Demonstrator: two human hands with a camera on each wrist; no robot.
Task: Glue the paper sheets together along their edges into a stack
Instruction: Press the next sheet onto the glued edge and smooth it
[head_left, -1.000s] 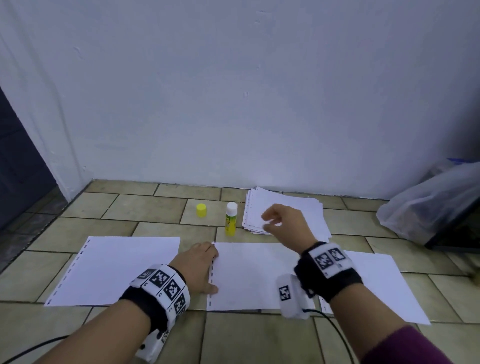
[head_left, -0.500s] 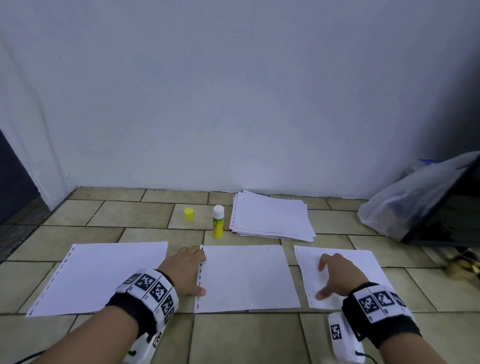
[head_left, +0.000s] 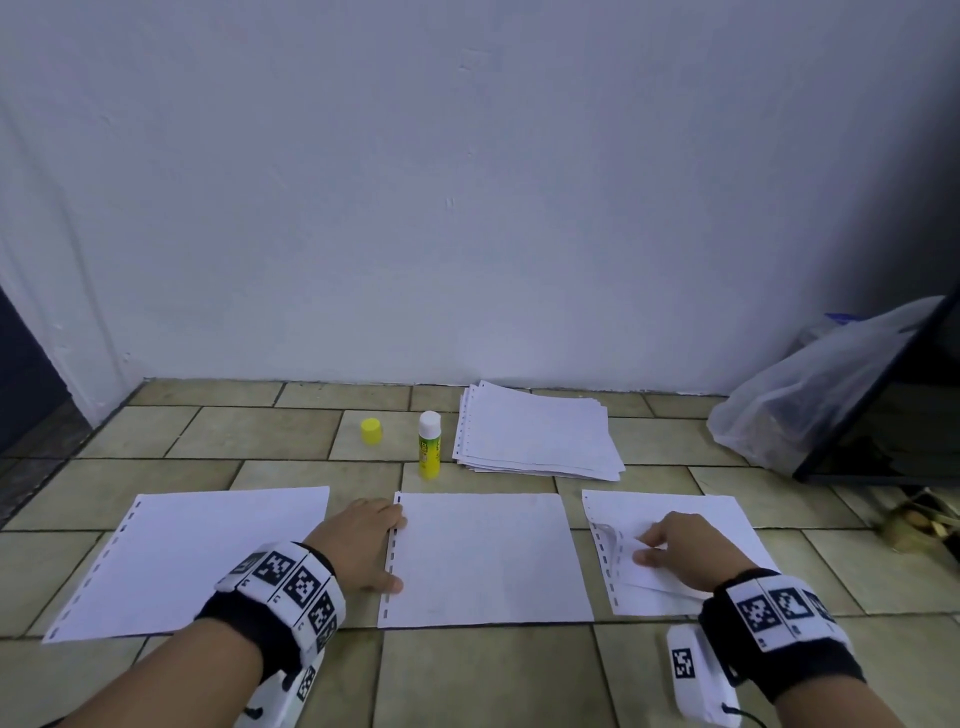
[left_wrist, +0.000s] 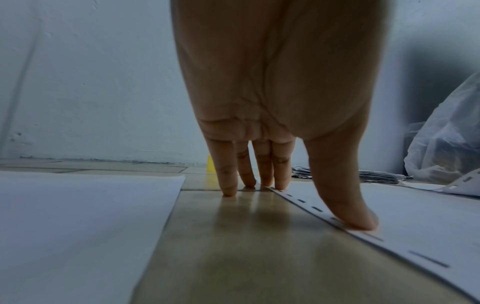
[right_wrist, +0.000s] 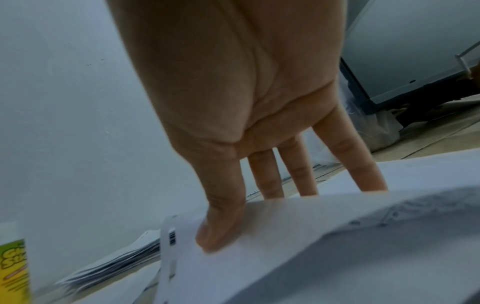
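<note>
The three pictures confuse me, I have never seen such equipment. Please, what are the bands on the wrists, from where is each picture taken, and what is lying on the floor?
No machine here: a person works with bare hands. The patterned bands carry wrist cameras; a head camera gives the wide picture, the two close pictures look along each hand.

On the tiled floor lie three paper sheets, a paper pile, an uncapped glue stick and its yellow cap.

The left hand presses the middle sheet by its punched edge. The right hand lifts the top page of the right sheets.
</note>
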